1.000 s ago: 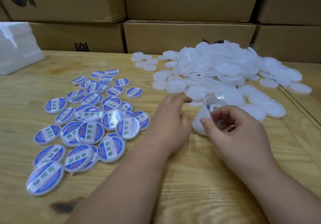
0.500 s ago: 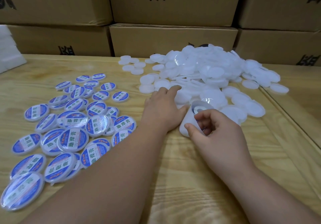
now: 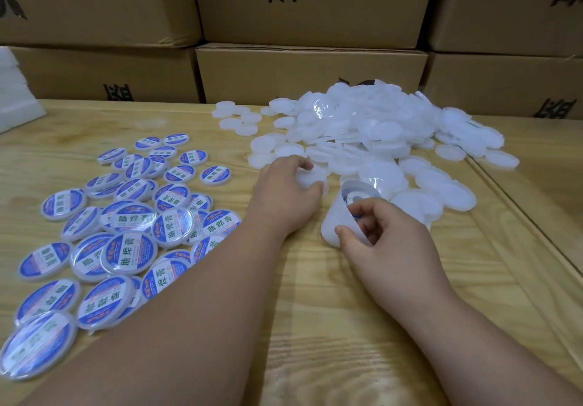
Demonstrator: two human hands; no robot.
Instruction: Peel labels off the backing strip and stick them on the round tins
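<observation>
The right hand (image 3: 391, 241) has thumb and fingers curled round the label roll (image 3: 350, 213), a coil of white backing strip; the thumb presses its near side while the fingertips pinch at a blue label edge inside the coil, though the fingers hide exactly what they have hold of. The roll lies on the table (image 3: 315, 327) with its open end facing up and away, long axis pointing toward the far edge.

The left hand (image 3: 284, 197) sits just left of the roll, palm down, fingers curled over a blank tin (image 3: 310, 178) at the near edge of the white pile (image 3: 362, 140). Whether it grips the tin or only rests on it cannot be told from here. That tin lies just beyond and to the left of the right hand's fingers, so the left hand is the nearer one to bring it across, I judge.

Labelled tins (image 3: 126, 216) lie spread toward the table's left edge, well apart from the roll. Cardboard boxes (image 3: 309, 68) stand along the far edge. The lowest labelled tins are cut off at the left border.
</observation>
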